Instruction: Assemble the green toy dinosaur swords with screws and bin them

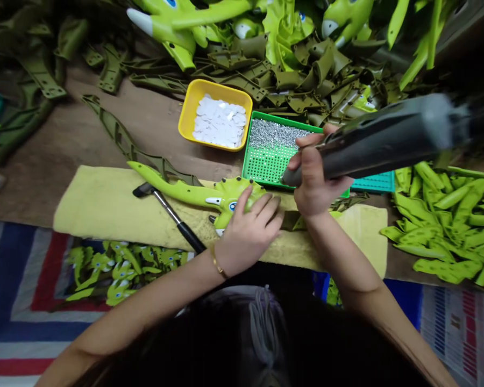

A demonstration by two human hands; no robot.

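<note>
My left hand [252, 226] rests with bent fingers over a lime-green plastic dinosaur toy part [193, 196], holding it down on a yellow cloth. This part has a long curved tail-like end, a blue eye, a white horn and a spiky frill. An olive-green piece [177, 173] lies along its far side. In my closed right hand [317, 185] is a dark grey electric screwdriver [371, 142], tilted, its narrow end above the green tray [266, 165]. Silver screws [272, 133] fill the far part of that tray.
A yellow bin [183, 115] holds flat white pieces. On the cloth [92, 199] lies a hammer [171, 215]. Olive parts [242, 80] and green dinosaur parts pile up at the back. More green pieces [452, 215] heap at right, and others [121, 269] lie below the table edge.
</note>
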